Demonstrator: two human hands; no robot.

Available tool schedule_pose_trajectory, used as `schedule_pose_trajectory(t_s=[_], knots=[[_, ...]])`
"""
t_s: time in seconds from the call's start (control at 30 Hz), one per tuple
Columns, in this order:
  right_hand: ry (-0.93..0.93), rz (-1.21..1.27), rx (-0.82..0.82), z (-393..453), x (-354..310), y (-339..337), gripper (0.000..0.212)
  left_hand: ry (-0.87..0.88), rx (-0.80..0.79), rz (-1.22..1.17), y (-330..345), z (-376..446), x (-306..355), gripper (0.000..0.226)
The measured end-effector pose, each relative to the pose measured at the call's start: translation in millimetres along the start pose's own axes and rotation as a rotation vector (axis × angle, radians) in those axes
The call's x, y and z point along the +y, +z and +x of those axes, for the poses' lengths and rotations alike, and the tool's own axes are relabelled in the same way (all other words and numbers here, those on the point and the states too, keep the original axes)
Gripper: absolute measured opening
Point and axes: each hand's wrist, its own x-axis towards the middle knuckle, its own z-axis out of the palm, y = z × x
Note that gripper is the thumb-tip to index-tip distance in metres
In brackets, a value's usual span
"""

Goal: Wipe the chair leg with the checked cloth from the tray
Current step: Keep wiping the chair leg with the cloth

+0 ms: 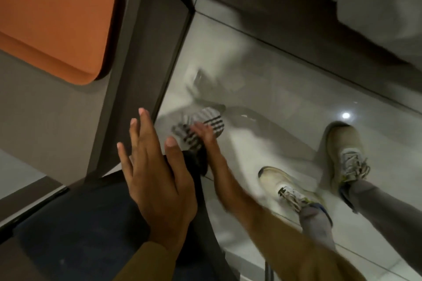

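Left hand [157, 180], fingers spread wide, braces the chair [91, 230]; at one o'clock the blurred right hand [210, 141] holds the checked cloth [201, 125] — a loose grip could drop it.

One head-worn wide-angle camera gave the only view, so no second view shared the scene. It looked steeply down from above, tilted, close over the left hand [155, 175] and right hand [205, 141], which filled the lower middle. An orange tray [52, 13] lay at upper left, the glossy tiled floor [285, 80] and two shoes farther below.
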Motion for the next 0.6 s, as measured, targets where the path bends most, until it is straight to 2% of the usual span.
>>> schedule_pose_trajectory(t_s=[0.1, 0.2, 0.3, 0.43, 0.5, 0.6], knots=[[-0.056, 0.046, -0.129, -38, 3, 4, 0.079, -0.011, 0.002, 0.019, 0, 2, 2, 0.063], [-0.089, -0.119, -0.025, -5, 15, 0, 0.073, 0.006, 0.006, 0.023, 1, 1, 3, 0.062], [-0.043, -0.132, 0.103, 65, 33, -24, 0.057, 0.037, 0.023, 0.024, 6, 0, -4, 0.061], [0.143, -0.109, 0.145, 132, 35, -59, 0.061, 0.057, 0.032, 0.018, 5, -1, -9, 0.064], [0.17, -0.068, 0.153, 138, 28, -57, 0.063, 0.055, 0.037, 0.019, 7, 0, -9, 0.062], [0.16, -0.053, 0.099, 90, 11, -44, 0.056, 0.015, 0.023, 0.017, 5, -1, -4, 0.06]])
